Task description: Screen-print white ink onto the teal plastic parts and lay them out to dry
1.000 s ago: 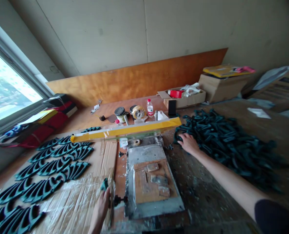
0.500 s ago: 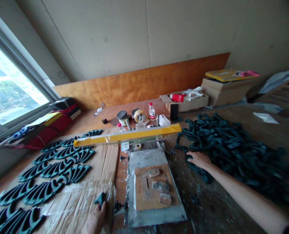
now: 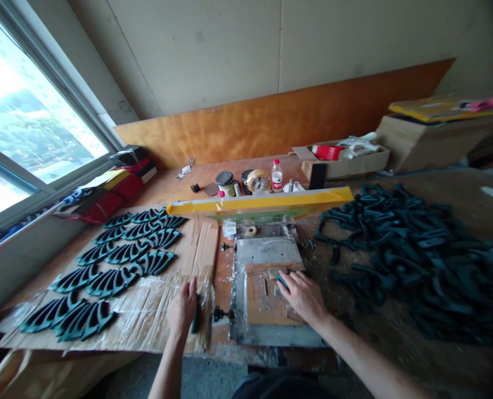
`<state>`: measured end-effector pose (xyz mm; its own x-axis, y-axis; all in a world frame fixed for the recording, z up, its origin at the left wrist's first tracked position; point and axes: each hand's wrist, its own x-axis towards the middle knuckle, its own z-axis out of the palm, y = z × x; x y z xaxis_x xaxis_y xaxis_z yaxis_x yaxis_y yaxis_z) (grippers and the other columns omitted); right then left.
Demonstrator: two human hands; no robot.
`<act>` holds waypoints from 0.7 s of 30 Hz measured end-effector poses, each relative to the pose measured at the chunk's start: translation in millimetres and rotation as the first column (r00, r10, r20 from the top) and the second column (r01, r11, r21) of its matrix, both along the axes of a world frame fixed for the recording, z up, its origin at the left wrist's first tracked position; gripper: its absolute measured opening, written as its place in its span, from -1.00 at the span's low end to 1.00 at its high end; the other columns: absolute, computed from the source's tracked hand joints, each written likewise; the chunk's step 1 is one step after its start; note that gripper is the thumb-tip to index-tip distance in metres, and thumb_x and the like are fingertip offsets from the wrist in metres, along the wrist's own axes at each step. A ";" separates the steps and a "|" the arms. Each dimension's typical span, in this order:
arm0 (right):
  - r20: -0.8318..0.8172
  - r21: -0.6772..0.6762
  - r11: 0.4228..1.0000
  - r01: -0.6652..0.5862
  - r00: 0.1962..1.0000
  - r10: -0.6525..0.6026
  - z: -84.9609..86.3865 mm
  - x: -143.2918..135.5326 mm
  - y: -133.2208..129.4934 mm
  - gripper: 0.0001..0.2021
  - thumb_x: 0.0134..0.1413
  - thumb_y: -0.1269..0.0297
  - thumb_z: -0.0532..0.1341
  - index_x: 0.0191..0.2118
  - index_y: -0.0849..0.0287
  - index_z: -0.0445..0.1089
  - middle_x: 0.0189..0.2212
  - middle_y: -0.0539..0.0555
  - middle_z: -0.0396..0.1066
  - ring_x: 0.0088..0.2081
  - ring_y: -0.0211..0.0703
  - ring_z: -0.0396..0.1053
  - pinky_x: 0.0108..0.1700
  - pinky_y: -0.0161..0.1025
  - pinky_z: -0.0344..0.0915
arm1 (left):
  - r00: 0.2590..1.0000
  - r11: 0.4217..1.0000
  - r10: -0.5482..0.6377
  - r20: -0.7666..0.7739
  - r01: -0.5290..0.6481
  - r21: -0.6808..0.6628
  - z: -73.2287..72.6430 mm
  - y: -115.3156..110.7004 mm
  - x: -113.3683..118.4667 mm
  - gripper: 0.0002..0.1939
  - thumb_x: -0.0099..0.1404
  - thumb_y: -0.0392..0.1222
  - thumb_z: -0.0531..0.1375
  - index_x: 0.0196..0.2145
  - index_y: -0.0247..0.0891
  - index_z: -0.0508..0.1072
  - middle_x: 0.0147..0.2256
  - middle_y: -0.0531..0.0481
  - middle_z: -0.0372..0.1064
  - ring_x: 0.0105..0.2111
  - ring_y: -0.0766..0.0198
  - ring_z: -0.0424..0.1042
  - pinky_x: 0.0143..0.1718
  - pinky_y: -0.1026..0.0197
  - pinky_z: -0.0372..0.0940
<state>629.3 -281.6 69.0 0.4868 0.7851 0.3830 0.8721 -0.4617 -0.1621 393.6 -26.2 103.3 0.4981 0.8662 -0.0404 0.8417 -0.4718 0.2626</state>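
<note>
The worn, reddish-brown wooden counter (image 3: 224, 282) is scattered with pale flecks, and it runs back to a long, glossy orange-brown wooden board (image 3: 250, 130) leaning at twelve o'clock against a plain grey wall (image 3: 213, 61); daylight comes through a metal-framed window (image 3: 39, 127) at ten. One clear bottle with a red cap and a red-and-white label (image 3: 277, 176) stands near twelve, its lettering too small for me to read, beside one wide roll of tan tape (image 3: 258, 181). Two brown cardboard boxes sit toward one o'clock, an open, shallow one (image 3: 354, 160) and a taller one (image 3: 429, 138). In the middle, a flat grey metal plate (image 3: 271, 335) with three black knobs (image 3: 221, 315) about it carries a thin brown wooden panel (image 3: 258, 310). The hands are apart: the right hand (image 3: 302, 293) pinches one small dark green piece (image 3: 283, 281) over that panel, while the left hand (image 3: 183, 307) is half curled above the flattened tan cardboard (image 3: 147, 327), just beside a slender dark green part (image 3: 195, 317); I cannot tell if it grips it. Dark green fan-shaped pieces (image 3: 84, 321) lie in about five rows at nine, and an uncountable heap of dark green curved parts (image 3: 421, 255) sprawls at three.
</note>
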 end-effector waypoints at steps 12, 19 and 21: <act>0.092 -0.196 0.981 0.007 0.996 0.011 -20.9 -50.2 22.8 -0.56 0.22 0.13 0.15 0.15 0.21 0.30 -0.25 0.22 0.41 -0.20 0.12 0.34 -0.22 0.01 0.34 | 0.184 0.932 0.086 0.979 0.332 -0.144 155.9 -28.2 121.3 -0.37 0.33 0.34 -0.19 -0.37 -0.26 0.35 -0.67 0.15 0.13 -0.69 0.42 0.09 -0.65 0.37 0.00; -0.135 -0.061 0.991 0.121 0.982 -0.129 8.1 33.2 -19.6 -0.69 0.25 0.10 0.05 -0.06 0.05 0.46 -0.23 0.14 0.48 -0.20 0.04 0.42 -0.23 -0.11 0.37 | 0.422 0.892 0.165 0.891 0.321 -0.317 130.5 -38.8 66.6 -0.40 0.30 0.30 -0.02 -0.34 -0.30 0.51 -0.55 0.00 0.38 -0.54 0.30 0.32 -0.51 0.31 0.23; -0.190 -0.011 0.974 0.224 0.956 -0.222 26.7 67.4 -28.3 -0.66 0.29 0.13 -0.03 -0.12 0.04 0.47 -0.26 0.12 0.48 -0.28 -0.01 0.43 -0.25 -0.13 0.37 | 0.572 0.815 0.221 0.790 0.337 -0.472 99.7 -44.8 40.3 -0.43 0.23 0.29 0.08 -0.27 -0.30 0.55 -0.44 -0.04 0.45 -0.43 0.24 0.40 -0.43 0.29 0.29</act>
